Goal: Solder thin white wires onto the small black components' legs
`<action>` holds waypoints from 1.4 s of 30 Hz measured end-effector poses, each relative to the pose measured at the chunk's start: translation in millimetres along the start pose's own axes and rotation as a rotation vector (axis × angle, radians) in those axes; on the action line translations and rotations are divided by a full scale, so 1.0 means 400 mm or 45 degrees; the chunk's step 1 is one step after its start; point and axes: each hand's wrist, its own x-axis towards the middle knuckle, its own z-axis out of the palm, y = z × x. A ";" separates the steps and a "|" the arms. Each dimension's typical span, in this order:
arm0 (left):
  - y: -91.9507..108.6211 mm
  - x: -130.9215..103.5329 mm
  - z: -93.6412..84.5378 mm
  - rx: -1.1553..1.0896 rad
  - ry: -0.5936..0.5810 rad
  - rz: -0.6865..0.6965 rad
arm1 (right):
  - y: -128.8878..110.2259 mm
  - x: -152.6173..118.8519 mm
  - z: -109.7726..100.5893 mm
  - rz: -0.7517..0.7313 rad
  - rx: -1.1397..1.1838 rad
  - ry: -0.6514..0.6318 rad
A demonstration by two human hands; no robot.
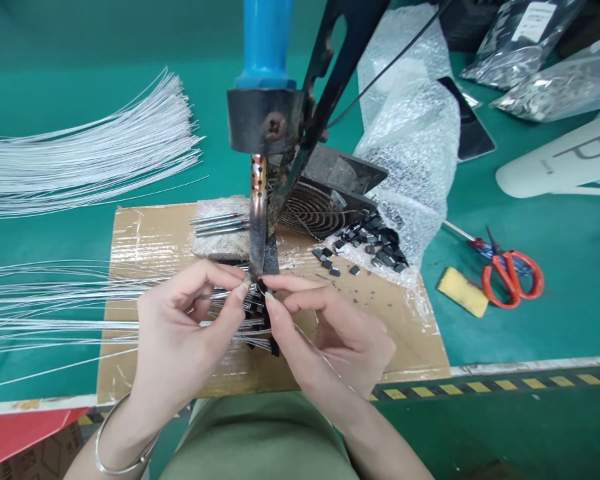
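A soldering iron with a blue handle (266,40) is clamped upright, its tip pointing down between my hands. My left hand (190,320) pinches something small beside the tip; thumb and fingers hide what it is. Across from it, my right hand (325,327) pinches a thin solder wire (325,360), which trails back over the palm. Just below the tip, several white wires (120,327) lie beneath my left hand, with their ends at small black parts (275,347) between the hands.
Cardboard (400,333) covers the work spot. A wire bundle (130,147) lies at left. A black fan (315,207), loose black pieces (380,247) and bubble wrap (410,133) are behind my right hand. Scissors (513,280), a yellow sponge (463,291) and a white cup (555,157) stand right.
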 end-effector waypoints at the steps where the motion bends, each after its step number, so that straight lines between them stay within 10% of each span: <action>1: 0.003 -0.001 0.002 -0.008 0.019 -0.014 | 0.000 0.000 0.000 -0.008 0.001 -0.003; 18: -0.031 -0.006 -0.008 0.085 -0.114 -0.050 | 0.018 -0.011 -0.024 0.116 0.069 -0.080; 27: -0.058 -0.050 -0.059 0.544 -0.080 0.346 | 0.082 0.039 -0.148 0.074 -0.071 0.507; 33: -0.118 0.135 -0.207 1.295 0.249 0.527 | 0.138 0.052 -0.201 0.173 -0.130 0.714; 42: -0.173 0.409 -0.291 1.610 -0.103 0.558 | 0.150 0.055 -0.189 0.166 -0.129 0.690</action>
